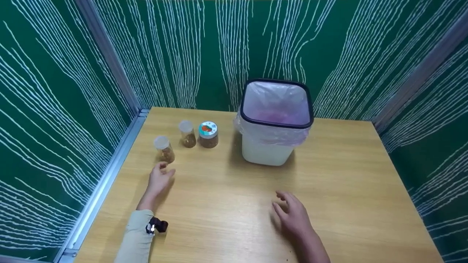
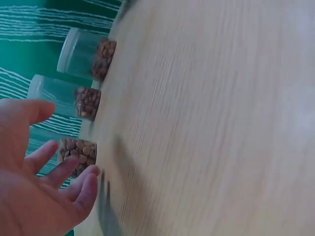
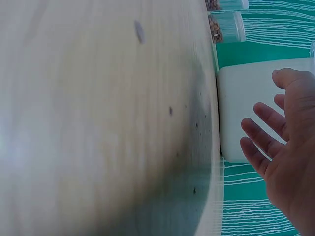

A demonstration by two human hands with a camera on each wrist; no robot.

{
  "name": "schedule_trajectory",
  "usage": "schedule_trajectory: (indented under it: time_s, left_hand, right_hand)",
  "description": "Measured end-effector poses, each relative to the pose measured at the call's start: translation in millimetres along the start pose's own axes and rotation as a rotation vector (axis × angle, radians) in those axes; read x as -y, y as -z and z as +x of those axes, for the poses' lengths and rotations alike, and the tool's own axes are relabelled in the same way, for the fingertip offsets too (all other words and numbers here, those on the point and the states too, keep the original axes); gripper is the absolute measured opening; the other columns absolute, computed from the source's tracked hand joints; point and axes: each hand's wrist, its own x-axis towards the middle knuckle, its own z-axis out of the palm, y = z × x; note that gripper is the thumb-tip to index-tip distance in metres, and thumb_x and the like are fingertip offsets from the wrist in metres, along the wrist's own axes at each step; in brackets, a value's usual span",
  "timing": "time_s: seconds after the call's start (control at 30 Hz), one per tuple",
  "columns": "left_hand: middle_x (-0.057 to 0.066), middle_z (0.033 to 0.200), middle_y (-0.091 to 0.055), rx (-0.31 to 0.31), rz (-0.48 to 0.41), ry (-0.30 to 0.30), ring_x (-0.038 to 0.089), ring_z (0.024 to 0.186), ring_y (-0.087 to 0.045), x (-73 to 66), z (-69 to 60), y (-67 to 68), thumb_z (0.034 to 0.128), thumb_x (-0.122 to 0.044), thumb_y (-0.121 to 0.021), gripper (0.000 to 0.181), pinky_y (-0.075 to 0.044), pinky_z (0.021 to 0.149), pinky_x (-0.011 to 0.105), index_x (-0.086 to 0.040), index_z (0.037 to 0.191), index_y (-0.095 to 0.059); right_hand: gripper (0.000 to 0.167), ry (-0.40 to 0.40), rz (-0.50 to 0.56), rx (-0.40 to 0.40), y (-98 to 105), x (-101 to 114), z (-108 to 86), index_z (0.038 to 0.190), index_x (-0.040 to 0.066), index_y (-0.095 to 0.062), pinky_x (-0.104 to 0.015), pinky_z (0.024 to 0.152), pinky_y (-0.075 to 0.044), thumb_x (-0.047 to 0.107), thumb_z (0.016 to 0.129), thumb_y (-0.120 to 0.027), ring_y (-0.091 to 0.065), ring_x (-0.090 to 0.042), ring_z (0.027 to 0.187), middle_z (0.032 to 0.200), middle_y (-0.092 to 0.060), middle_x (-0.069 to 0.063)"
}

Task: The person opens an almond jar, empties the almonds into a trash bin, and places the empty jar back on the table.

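My left hand reaches toward a clear jar with a whitish lid, partly filled with small brown pieces. Its fingers are relaxed and spread, with nothing between them. In the left wrist view those fingers overlap the jar's brown contents; whether they touch it I cannot tell. Behind stands a similar slim jar, beside a wider jar whose lid carries a colourful print. On the right, my right hand hovers low over the table with loosely bent fingers, holding nothing.
A white bin with a black rim and a pinkish plastic liner stands at the back centre, right of the jars. The wooden table is bounded by green walls with white wavy lines and metal posts.
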Motion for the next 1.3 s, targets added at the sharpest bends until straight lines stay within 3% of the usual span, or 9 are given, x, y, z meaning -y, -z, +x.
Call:
schedule_trajectory:
  time_s: [0.17,0.3,0.43,0.63,0.77,0.9,1.07,1.3]
  left_hand:
    - [0.028,0.136,-0.04,-0.158,-0.055,-0.014,0.042,0.13,-0.037,1.5,16.9,4.6,0.0879,-0.006,-0.068,0.058,-0.03,0.108,0.051,0.009,0.132,-0.034]
    - [0.027,0.137,-0.039,-0.221,-0.04,-0.033,0.04,0.133,-0.035,0.3,31.4,8.0,0.0837,-0.01,-0.075,0.069,-0.028,0.111,0.047,0.007,0.136,-0.033]
    - [0.024,0.142,-0.035,-0.214,-0.016,-0.031,0.037,0.134,-0.034,-1.2,43.7,10.7,0.0822,-0.015,-0.077,0.079,-0.028,0.111,0.045,0.002,0.142,-0.029]
    - [0.019,0.144,-0.036,-0.174,-0.052,-0.006,0.036,0.13,-0.039,1.5,57.1,11.9,0.0834,-0.015,-0.077,0.078,-0.039,0.104,0.046,-0.002,0.143,-0.028]
    - [0.021,0.143,-0.038,-0.182,-0.026,-0.008,0.036,0.132,-0.038,9.6,62.9,9.9,0.0838,-0.015,-0.076,0.078,-0.035,0.106,0.048,-0.001,0.144,-0.029]
    - [0.019,0.145,-0.04,-0.178,-0.04,0.025,0.033,0.135,-0.035,16.3,66.0,6.9,0.0834,-0.016,-0.077,0.08,-0.031,0.109,0.046,-0.005,0.147,-0.03]
    - [0.018,0.144,-0.042,-0.211,0.009,0.049,0.032,0.135,-0.037,19.4,66.3,1.8,0.0817,-0.024,-0.079,0.083,-0.031,0.11,0.043,-0.007,0.147,-0.03]
    - [0.016,0.133,-0.051,-0.231,0.02,0.04,0.03,0.126,-0.046,20.0,66.9,-4.7,0.0788,-0.027,-0.082,0.072,-0.036,0.106,0.044,-0.007,0.135,-0.042]
  right_hand:
    - [0.036,-0.007,0.033,0.021,-6.2,3.9,-3.2,0.123,0.01,-0.063,-0.043,0.089,-0.048,0.019,0.09,-0.071,-0.059,-0.015,0.101,0.106,-0.065,0.001]
    - [0.034,0.005,0.05,0.005,-10.0,5.1,-3.4,0.122,0.009,-0.064,-0.042,0.087,-0.049,0.018,0.089,-0.071,-0.06,-0.014,0.097,0.101,-0.066,0.002]
    - [0.032,0.0,0.074,0.006,-11.5,5.6,-3.7,0.12,0.008,-0.064,-0.04,0.085,-0.05,0.015,0.09,-0.071,-0.059,-0.013,0.094,0.098,-0.065,0.006]
    - [0.03,0.003,0.123,0.057,-15.8,3.8,-6.6,0.119,0.006,-0.063,-0.028,0.079,-0.054,0.011,0.09,-0.068,-0.061,-0.012,0.09,0.095,-0.065,0.005]
    - [0.029,0.023,0.149,0.081,-17.6,4.2,-8.9,0.118,0.003,-0.062,-0.025,0.074,-0.055,0.009,0.09,-0.068,-0.062,-0.013,0.085,0.091,-0.065,0.002]
    - [0.028,0.036,0.173,0.069,-20.5,6.2,-10.0,0.116,0.001,-0.063,-0.027,0.073,-0.055,0.007,0.09,-0.068,-0.063,-0.013,0.084,0.092,-0.065,0.001]
    - [0.028,0.038,0.206,0.054,-23.6,12.0,-8.6,0.116,0.0,-0.063,-0.029,0.076,-0.055,0.005,0.089,-0.069,-0.062,-0.018,0.088,0.101,-0.065,-0.008]
    - [0.026,0.056,0.234,0.054,-28.2,22.8,0.8,0.113,0.002,-0.064,-0.029,0.073,-0.056,0.006,0.089,-0.069,-0.059,-0.021,0.087,0.102,-0.062,-0.014]
